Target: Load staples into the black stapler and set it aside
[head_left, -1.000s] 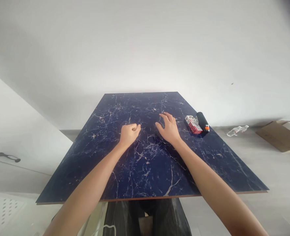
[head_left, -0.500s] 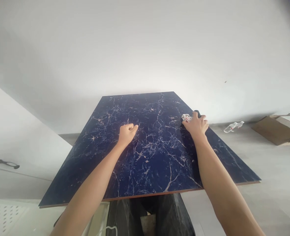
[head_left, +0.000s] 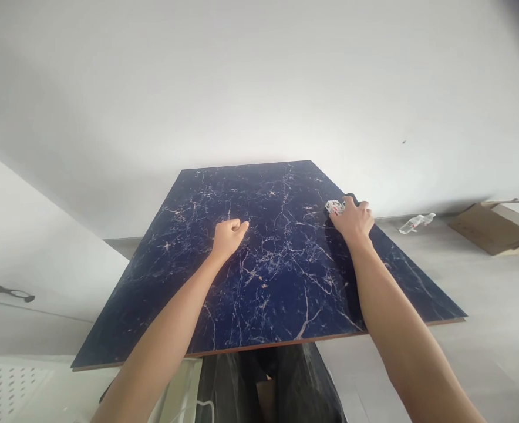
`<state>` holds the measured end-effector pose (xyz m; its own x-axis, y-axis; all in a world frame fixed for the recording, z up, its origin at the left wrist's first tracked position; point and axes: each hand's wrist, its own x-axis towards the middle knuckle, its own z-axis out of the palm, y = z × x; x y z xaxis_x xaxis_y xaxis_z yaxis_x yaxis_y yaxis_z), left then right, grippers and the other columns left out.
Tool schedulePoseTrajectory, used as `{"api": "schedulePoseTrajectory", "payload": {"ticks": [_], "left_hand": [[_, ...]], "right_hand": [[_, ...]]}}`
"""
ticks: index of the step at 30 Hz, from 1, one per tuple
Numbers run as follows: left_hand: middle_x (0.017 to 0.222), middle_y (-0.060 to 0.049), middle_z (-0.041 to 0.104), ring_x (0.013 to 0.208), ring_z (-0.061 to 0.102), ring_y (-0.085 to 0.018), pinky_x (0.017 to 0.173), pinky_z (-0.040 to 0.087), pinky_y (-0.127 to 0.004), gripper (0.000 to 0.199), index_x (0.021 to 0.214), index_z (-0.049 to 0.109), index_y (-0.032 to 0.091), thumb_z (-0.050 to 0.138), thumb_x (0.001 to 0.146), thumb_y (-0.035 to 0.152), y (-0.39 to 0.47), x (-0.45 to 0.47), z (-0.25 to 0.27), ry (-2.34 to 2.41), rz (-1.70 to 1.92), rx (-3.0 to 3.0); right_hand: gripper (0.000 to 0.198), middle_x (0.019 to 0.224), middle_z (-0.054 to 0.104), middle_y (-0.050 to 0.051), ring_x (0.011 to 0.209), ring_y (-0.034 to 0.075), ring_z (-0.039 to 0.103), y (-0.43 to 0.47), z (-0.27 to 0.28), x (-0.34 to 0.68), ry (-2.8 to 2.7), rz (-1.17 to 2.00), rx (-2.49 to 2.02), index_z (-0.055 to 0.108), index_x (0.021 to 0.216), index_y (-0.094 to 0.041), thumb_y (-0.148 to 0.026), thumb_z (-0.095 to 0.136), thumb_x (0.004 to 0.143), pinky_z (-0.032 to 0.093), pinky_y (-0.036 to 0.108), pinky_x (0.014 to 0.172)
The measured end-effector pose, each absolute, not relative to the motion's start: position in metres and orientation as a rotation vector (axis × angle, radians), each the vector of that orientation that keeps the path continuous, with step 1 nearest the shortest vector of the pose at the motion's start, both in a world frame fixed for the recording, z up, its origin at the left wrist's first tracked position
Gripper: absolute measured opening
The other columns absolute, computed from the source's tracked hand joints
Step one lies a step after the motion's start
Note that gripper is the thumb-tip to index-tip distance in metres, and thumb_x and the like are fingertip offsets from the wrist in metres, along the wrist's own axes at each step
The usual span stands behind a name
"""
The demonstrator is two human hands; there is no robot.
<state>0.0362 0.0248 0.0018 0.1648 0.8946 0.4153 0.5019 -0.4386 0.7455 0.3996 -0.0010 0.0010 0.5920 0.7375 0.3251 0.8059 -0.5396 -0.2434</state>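
My left hand (head_left: 230,234) is closed in a fist on the dark blue marble-patterned tabletop (head_left: 277,282); no object shows in it. Toward the table's right edge, my right hand (head_left: 355,220) has its fingers curled around a small white stack with red and black marks, which looks like playing cards (head_left: 333,207). Part of a black object (head_left: 351,198) shows just beyond its fingertips; the hand hides the rest.
Behind the table stands a white wall (head_left: 250,88). A cardboard box (head_left: 488,229) and clear plastic bottles (head_left: 413,223) lie on the floor at right. White furniture with a dark handle (head_left: 12,292) stands at left.
The fingers of my right hand have drawn closer together around the cards. My left fist has stayed almost where it was. The view has shifted slightly.
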Motion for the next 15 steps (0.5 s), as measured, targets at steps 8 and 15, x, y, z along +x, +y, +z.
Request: {"api": "schedulePoseTrajectory", "payload": {"ticks": [8, 15], "left_hand": [[0.058, 0.005, 0.017, 0.056, 0.022, -0.012, 0.058, 0.023, -0.029, 0.053, 0.061, 0.017, 0.021, 0.061, 0.086, 0.037, 0.0323, 0.0309, -0.0020, 1.390, 1.290, 1.821], [0.058, 0.005, 0.018, 0.056, 0.024, -0.011, 0.059, 0.023, -0.029, 0.052, 0.061, 0.019, 0.021, 0.061, 0.086, 0.038, 0.0326, 0.0303, -0.0025, 1.384, 1.268, 1.847]], "right_hand": [[0.053, 0.120, 0.051, 0.018, 0.104, 0.033, 0.059, -0.0016, 0.0032, 0.3953, -1.224, -0.271, -2.432, 0.057, 0.138, -0.025, -0.046, 0.057, 0.089, 0.045, 0.045, 0.089], [0.055, 0.123, 0.051, 0.018, 0.107, 0.035, 0.058, -0.0028, 0.0063, 0.3910, -1.249, -0.227, -2.426, 0.056, 0.140, -0.026, -0.047, 0.059, 0.088, 0.046, 0.047, 0.090]]}}
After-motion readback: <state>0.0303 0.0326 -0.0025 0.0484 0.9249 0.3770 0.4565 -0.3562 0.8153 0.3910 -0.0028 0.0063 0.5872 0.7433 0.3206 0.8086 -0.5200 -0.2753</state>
